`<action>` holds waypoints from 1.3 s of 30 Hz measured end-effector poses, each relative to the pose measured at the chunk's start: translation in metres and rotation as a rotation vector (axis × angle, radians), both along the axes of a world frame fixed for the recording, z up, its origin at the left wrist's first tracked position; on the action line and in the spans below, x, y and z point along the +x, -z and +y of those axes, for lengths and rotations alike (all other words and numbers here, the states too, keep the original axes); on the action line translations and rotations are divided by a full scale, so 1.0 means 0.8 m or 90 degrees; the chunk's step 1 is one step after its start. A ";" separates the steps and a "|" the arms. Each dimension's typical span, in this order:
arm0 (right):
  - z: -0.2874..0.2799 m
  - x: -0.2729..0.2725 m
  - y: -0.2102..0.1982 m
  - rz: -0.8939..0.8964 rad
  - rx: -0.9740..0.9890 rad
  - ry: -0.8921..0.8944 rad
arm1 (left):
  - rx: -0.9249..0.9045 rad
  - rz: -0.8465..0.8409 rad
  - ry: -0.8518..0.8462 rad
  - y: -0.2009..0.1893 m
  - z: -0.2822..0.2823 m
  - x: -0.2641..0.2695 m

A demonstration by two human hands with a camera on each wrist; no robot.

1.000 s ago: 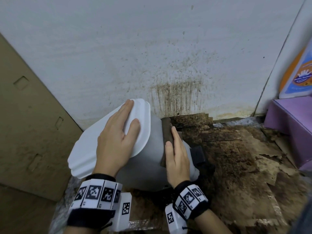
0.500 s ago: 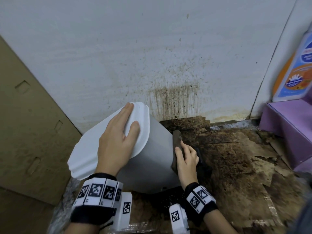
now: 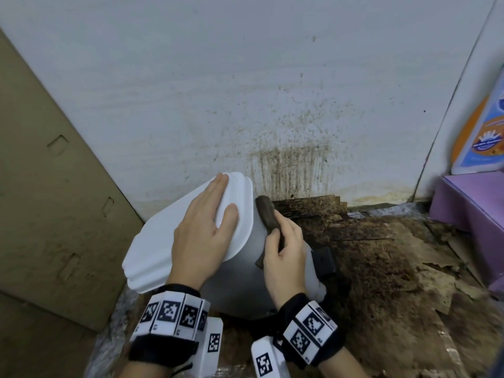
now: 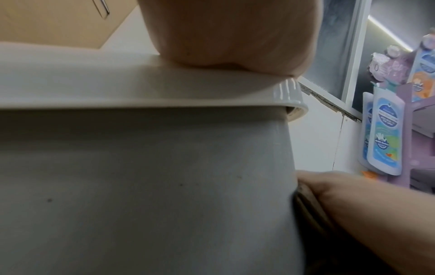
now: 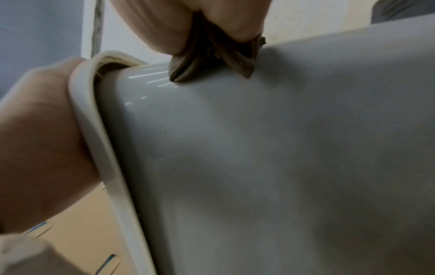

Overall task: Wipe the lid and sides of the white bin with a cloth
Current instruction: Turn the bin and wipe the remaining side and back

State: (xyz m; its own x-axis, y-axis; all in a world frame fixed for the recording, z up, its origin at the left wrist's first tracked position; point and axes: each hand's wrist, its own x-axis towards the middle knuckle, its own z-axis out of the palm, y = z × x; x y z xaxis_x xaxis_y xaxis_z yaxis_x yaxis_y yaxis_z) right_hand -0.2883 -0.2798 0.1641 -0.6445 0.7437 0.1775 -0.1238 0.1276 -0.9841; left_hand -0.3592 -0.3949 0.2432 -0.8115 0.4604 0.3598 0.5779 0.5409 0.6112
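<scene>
The white bin [image 3: 240, 279] stands tilted toward the left, its white lid [image 3: 152, 241] facing up-left. My left hand [image 3: 204, 227] lies flat on the lid with straight fingers, holding it steady. My right hand [image 3: 286, 249] grips a folded dark brown cloth [image 3: 267, 214] and presses it against the bin's right side, just under the lid rim. The right wrist view shows the cloth [image 5: 207, 55] pinched between thumb and fingers against the grey-white wall of the bin [image 5: 282, 148]. In the left wrist view the lid rim [image 4: 164, 98] sits under my palm.
A stained white wall [image 3: 272, 105] stands right behind the bin. Dirty brown cardboard [image 3: 381, 268] covers the floor to the right. Flat cardboard [image 3: 41, 186] leans at the left. A purple box [image 3: 477, 203] with a printed package is at the right edge.
My right hand slid down the bin's right side, then came back up with the cloth to just below the lid rim. The left hand stayed on the lid.
</scene>
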 end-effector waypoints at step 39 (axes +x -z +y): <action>0.129 0.065 -0.064 -0.256 0.238 -0.172 | 0.217 -0.050 -0.079 0.015 0.019 0.025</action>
State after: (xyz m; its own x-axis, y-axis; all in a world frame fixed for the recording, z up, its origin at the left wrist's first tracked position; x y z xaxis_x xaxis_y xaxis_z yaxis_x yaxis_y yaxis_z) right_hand -0.2361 -0.1768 0.2151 -0.8719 0.4796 0.0984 0.1723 0.4887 -0.8553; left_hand -0.3392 -0.3800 0.2313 -0.8849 0.2207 0.4101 0.4648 0.3615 0.8083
